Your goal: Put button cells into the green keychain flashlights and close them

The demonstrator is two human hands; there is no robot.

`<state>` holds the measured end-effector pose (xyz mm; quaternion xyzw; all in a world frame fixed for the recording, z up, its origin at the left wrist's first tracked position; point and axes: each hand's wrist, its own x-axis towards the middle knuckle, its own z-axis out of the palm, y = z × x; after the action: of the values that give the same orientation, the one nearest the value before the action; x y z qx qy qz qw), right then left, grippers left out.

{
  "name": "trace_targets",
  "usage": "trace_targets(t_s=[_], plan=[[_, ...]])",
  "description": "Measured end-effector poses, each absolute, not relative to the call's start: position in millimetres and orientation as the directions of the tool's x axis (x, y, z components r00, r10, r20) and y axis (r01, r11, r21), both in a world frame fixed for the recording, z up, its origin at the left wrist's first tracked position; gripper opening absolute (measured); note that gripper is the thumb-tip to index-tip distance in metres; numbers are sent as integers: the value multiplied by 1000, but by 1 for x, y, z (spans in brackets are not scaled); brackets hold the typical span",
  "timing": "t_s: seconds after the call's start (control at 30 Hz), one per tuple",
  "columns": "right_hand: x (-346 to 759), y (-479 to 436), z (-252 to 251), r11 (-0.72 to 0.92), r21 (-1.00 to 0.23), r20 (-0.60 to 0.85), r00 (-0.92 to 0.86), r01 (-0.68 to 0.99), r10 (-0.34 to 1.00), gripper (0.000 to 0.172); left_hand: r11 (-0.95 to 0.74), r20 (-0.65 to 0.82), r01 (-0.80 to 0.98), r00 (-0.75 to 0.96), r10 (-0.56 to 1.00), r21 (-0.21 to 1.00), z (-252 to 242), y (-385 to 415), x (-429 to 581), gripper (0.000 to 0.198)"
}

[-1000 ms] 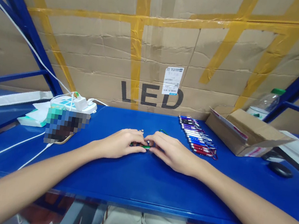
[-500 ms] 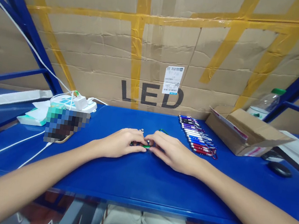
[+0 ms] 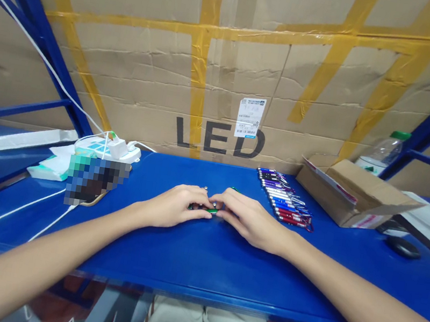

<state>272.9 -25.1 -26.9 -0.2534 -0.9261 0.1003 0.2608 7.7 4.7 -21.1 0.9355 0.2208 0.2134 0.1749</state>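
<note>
My left hand (image 3: 177,207) and my right hand (image 3: 249,218) meet over the middle of the blue table, fingertips close together. Between them is a slim green keychain penlight (image 3: 212,211), pinched from both sides and mostly covered by the fingers. A small silvery end shows above the left fingers. Behind my right knuckles, a bit of green clip (image 3: 236,190) peeks out. To the right of my right hand lies a row of similar keychain penlights (image 3: 284,198) in purple, black, silver, blue and red, with carabiner clips at their right ends.
An open cardboard box (image 3: 356,197) sits at the right, by a black mouse (image 3: 402,247) and a green-capped bottle (image 3: 382,152). On the left are a power strip (image 3: 130,154), a tissue pack (image 3: 51,166), a blurred-out phone and white cables. A large carton (image 3: 150,80) walls the back.
The view has shifted very slightly. Both hands keep almost the same pose around the green keychain penlight, with only small finger movement.
</note>
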Motion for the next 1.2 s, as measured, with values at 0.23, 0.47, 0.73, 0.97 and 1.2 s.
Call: trace_targets(t_s=[0.23,0.47,0.73,0.97,1.2], plan=[[273,-25,-27,848,-380,470,-712,370,521,27,-824,334,326,798,503,463,-22,5,8,28],[272,-25,-25,838,-426,504,-679,341,533,25,-814,345,319,786,514,486,-23,5,8,25],[271,-27,-22,824,-474,538,-639,311,550,20,-821,390,287,771,504,493,-20,3,8,23],[269,-28,-22,813,-507,551,-619,286,560,23,-835,425,259,764,485,486,-19,3,8,20],[268,-29,-22,805,-535,569,-594,258,569,24,-836,454,252,744,490,488,-20,4,8,20]])
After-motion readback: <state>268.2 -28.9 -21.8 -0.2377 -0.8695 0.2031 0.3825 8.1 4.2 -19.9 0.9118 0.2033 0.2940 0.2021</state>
